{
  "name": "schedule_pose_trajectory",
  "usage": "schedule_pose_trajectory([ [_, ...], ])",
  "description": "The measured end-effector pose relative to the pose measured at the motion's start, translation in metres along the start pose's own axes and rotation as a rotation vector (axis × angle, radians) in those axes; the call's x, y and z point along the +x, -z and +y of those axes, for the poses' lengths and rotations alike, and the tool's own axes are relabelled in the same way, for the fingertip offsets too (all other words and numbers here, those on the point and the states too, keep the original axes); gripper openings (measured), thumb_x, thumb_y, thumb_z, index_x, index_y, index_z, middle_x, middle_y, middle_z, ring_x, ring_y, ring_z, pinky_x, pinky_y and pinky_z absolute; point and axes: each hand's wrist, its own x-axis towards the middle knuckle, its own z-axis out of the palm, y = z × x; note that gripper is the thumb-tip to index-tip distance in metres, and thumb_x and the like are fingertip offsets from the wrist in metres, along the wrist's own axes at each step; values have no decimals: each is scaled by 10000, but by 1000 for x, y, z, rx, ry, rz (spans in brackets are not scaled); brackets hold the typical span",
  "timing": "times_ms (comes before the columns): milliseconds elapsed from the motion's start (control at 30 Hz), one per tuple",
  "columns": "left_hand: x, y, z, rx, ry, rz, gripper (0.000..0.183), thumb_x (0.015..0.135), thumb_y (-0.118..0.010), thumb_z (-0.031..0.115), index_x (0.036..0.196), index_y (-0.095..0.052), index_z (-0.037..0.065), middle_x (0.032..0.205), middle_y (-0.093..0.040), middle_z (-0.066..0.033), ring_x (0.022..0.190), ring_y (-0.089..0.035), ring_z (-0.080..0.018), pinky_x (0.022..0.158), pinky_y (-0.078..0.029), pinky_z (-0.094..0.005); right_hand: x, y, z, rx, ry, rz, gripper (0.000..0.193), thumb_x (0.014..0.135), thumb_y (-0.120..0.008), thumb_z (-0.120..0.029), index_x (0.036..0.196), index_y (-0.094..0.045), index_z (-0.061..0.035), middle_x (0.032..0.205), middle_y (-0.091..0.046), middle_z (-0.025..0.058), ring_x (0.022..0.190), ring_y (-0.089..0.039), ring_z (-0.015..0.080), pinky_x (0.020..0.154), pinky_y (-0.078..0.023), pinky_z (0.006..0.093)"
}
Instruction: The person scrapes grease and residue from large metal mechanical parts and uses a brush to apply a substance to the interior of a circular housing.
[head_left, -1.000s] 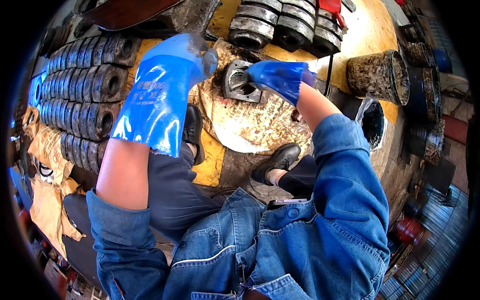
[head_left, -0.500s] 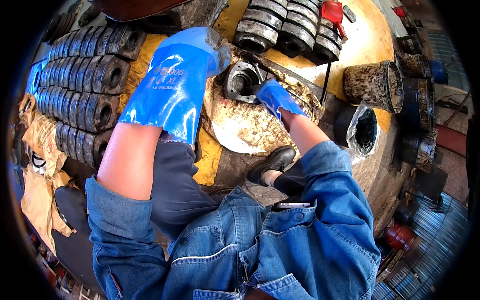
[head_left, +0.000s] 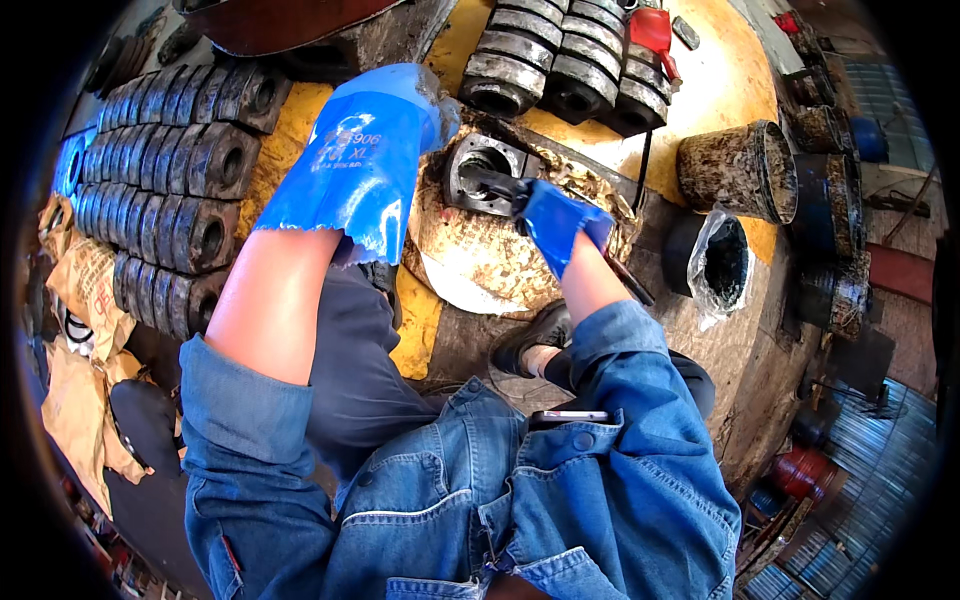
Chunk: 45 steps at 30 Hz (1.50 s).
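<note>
A dark metal block (head_left: 462,196) with a round bore sits on a round, stained pale surface (head_left: 470,260) in front of me. My right hand (head_left: 535,208), in a blue glove with blackened fingers, is closed at the block's right side, its fingertips reaching toward the bore. A dark stick-like tool (head_left: 632,283) sticks out behind that hand; its working end is hard to make out. My left hand (head_left: 425,110), in a long blue glove with a grimy grey end, is at the block's upper left. Its fingers are mostly hidden, and whether it touches the block is unclear.
Rows of similar blocks (head_left: 200,160) stand at left, and more stacks (head_left: 515,60) at the back. A red scoop-like thing (head_left: 652,32) lies on those. At right are a crusted bucket (head_left: 735,170) and a bag-lined black container (head_left: 720,262). Brown paper (head_left: 85,290) lies far left.
My right hand has shifted slightly left and down, with its fingers now nearer the bore. The stick behind it has come into view. My left hand has barely moved.
</note>
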Motion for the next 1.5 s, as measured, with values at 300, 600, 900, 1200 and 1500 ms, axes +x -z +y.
schedule_pose_trajectory([
  [300,13,4,13,-15,15,-153,314,835,-582,352,1017,-665,111,992,-651,-182,909,-615,-373,768,-503,-436,-112,187,-37,317,107,281,228,911,-439,-232,810,-597,-104,638,-575,45,483,-525,169,436,-408,337],
  [600,25,-11,28,93,52,-227,267,844,-586,286,1043,-651,120,987,-651,-184,892,-622,-365,757,-502,-415,-153,350,24,229,487,909,347,870,-545,-106,1214,-569,-71,1002,-663,88,769,-624,193,682,-496,319],
  [900,23,-10,28,120,276,-321,317,828,-601,345,1044,-672,123,988,-662,-172,919,-638,-334,795,-504,-396,-80,380,58,-665,-45,1042,281,873,-534,-161,1116,-620,-48,954,-672,157,841,-637,284,737,-507,369],
  [1200,19,-15,17,144,183,-219,355,815,-625,332,1109,-651,135,1081,-650,-157,1001,-619,-322,851,-486,-377,-61,320,53,-1316,379,869,196,763,-587,-153,745,-645,33,748,-636,232,700,-623,378,608,-469,441],
  [1500,25,-16,15,84,102,-240,392,838,-617,330,1128,-638,67,1048,-652,-198,965,-634,-310,847,-482,-364,-139,101,-36,219,92,10,179,868,-567,-149,986,-602,-18,785,-567,85,634,-511,144,540,-443,249],
])
